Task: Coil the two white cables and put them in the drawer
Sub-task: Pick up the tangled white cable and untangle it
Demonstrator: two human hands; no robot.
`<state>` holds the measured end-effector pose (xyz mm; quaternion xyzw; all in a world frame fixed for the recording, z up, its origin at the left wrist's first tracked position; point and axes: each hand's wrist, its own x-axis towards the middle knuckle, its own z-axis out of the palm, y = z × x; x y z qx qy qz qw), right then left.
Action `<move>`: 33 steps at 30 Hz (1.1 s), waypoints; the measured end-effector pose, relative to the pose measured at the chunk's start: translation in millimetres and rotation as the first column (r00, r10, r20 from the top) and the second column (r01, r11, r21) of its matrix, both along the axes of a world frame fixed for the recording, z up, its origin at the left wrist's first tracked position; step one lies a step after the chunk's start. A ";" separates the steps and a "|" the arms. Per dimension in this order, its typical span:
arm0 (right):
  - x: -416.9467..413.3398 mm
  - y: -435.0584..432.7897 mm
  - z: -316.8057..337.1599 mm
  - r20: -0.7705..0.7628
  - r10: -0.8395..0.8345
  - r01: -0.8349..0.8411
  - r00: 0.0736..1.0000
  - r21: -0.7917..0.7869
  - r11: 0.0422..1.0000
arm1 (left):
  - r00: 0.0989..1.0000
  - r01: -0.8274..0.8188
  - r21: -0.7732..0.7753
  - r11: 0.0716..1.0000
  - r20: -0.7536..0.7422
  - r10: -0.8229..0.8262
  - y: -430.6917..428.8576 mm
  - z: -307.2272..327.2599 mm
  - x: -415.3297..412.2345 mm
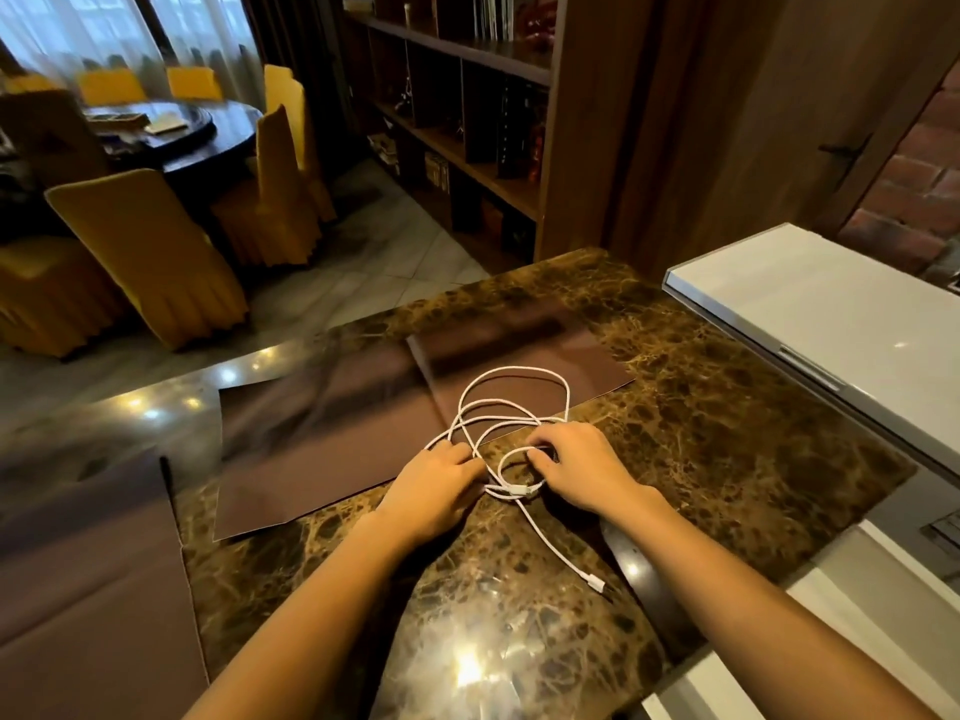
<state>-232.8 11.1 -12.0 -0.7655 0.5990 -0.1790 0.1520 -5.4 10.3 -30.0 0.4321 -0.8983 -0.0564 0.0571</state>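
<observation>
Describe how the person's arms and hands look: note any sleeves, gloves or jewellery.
Both forearms are bare, with no sleeves in view. The left hand and right hand wear no gloves. No watch, bracelet or ring shows on either wrist or on the visible fingers.

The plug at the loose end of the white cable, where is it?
The plug lies on the marble counter, nearer the person than both hands, just inside the right forearm.

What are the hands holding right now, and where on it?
Both hold the white cable. The left hand pinches strands at the loops' left side; the right hand has fingers hooked in a small loop near the connectors.
</observation>
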 end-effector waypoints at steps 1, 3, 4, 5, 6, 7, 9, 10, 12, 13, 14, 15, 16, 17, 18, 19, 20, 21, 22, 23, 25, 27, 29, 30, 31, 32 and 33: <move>-1.2 -0.3 -0.2 0.022 -0.007 0.007 1.000 -0.001 1.000 | 0.999 0.002 0.013 1.000 -0.045 -0.001 1.4 -0.2 0.7; -2.3 -1.1 2.1 0.093 -0.034 0.035 0.995 -0.005 0.999 | 0.979 -0.018 0.042 0.999 -0.204 0.026 4.5 2.5 2.3; -2.4 -1.7 4.6 0.146 -0.059 0.061 0.988 -0.012 0.998 | 0.952 -0.044 0.049 0.998 -0.300 0.056 5.5 6.0 2.7; -2.9 -2.5 8.3 0.204 -0.097 0.102 0.974 -0.016 0.995 | 0.909 -0.085 0.064 0.994 -0.404 0.104 5.6 11.2 2.6; -4.6 -3.6 12.5 0.264 -0.139 0.151 0.955 -0.022 0.988 | 0.844 -0.134 0.080 0.988 -0.514 0.156 4.7 18.6 2.0; -7.2 -4.6 17.8 0.319 -0.185 0.201 0.929 -0.019 0.979 | 0.763 -0.188 0.114 0.976 -0.608 0.218 3.1 27.9 1.0; -13.5 -5.5 29.6 0.411 -0.250 0.280 0.877 -0.014 0.960 | 0.570 -0.250 0.243 0.937 -0.745 0.346 -2.7 47.7 -0.4; -16.8 -5.3 35.4 0.444 -0.268 0.304 0.855 -0.010 0.953 | 0.457 -0.236 0.321 0.917 -0.796 0.397 -6.0 59.1 -1.4; -20.9 -5.2 48.4 0.485 -0.283 0.329 0.827 -0.009 0.944 | 0.258 -0.158 0.415 0.896 -0.858 0.443 -12.8 84.9 -2.4; -21.8 -6.1 54.0 0.493 -0.282 0.328 0.823 -0.008 0.945 | 0.198 -0.127 0.423 0.897 -0.875 0.441 -16.1 99.5 -3.3; -21.6 -6.4 60.5 0.495 -0.275 0.317 0.824 -0.001 0.948 | 0.161 -0.101 0.417 0.903 -0.889 0.429 -19.7 114.9 -5.5; -21.0 -7.1 66.3 0.498 -0.263 0.295 0.826 0.015 0.955 | 0.137 -0.078 0.408 0.910 -0.900 0.415 -22.3 130.3 -8.8; -19.4 -6.7 72.9 0.508 -0.250 0.273 0.825 0.030 0.961 | 0.118 -0.048 0.394 0.918 -0.910 0.397 -23.8 147.1 -13.3; -16.5 -6.1 78.8 0.528 -0.239 0.255 0.815 0.043 0.966 | 0.109 -0.017 0.375 0.927 -0.921 0.375 -24.6 162.4 -18.4; -12.9 -5.2 84.2 0.551 -0.224 0.236 0.804 0.050 0.971 | 0.102 0.018 0.351 0.936 -0.932 0.348 -24.8 176.8 -23.7; -8.2 -4.2 89.9 0.580 -0.196 0.204 0.791 0.052 0.978 | 0.101 0.050 0.326 0.944 -0.942 0.320 -24.1 190.0 -29.1; -2.7 -3.1 95.8 0.605 -0.162 0.160 0.780 0.057 0.985 | 0.098 0.081 0.304 0.949 -0.950 0.296 -22.9 201.1 -34.3; 4.0 -1.8 102.0 0.622 -0.120 0.110 0.774 0.054 0.992 | 0.094 0.109 0.286 0.952 -0.956 0.277 -21.5 210.9 -38.9; 11.2 -0.1 107.6 0.624 -0.077 0.064 0.777 0.044 0.997 | 0.089 0.137 0.272 0.952 -0.961 0.262 -20.2 218.5 -42.8; 18.2 1.9 112.7 0.629 -0.037 0.021 0.777 0.034 0.999 | 0.083 0.162 0.262 0.951 -0.964 0.251 -18.5 224.3 -46.2; 28.6 7.0 121.3 0.646 0.011 -0.032 0.763 0.020 0.999 | 0.070 0.192 0.255 0.948 -0.967 0.246 -15.5 230.7 -50.2; 30.9 10.8 123.5 0.650 0.015 -0.026 0.760 0.009 1.000 | 0.054 0.177 0.263 0.948 -0.965 0.257 -14.4 232.9 -49.2; 23.1 13.4 122.3 0.629 -0.006 0.012 0.777 -0.005 1.000 | 0.025 0.127 0.281 0.951 -0.960 0.280 -17.9 232.6 -42.9; 16.7 14.6 121.9 0.628 -0.015 0.023 0.778 -0.005 1.000 | 0.000 0.095 0.299 0.950 -0.954 0.300 -22.3 231.2 -37.5; 9.4 16.3 122.3 0.630 -0.029 0.038 0.776 0.000 0.999 | -0.029 0.058 0.322 0.945 -0.946 0.324 -28.5 229.9 -30.5; 1.7 18.0 123.6 0.635 -0.047 0.054 0.771 0.008 0.998 | -0.050 0.011 0.346 0.938 -0.937 0.346 -36.2 227.9 -21.2; -5.9 21.1 126.7 0.640 -0.067 0.067 0.765 0.024 0.997 | -0.055 -0.043 0.367 0.929 -0.930 0.365 -45.1 225.0 -9.6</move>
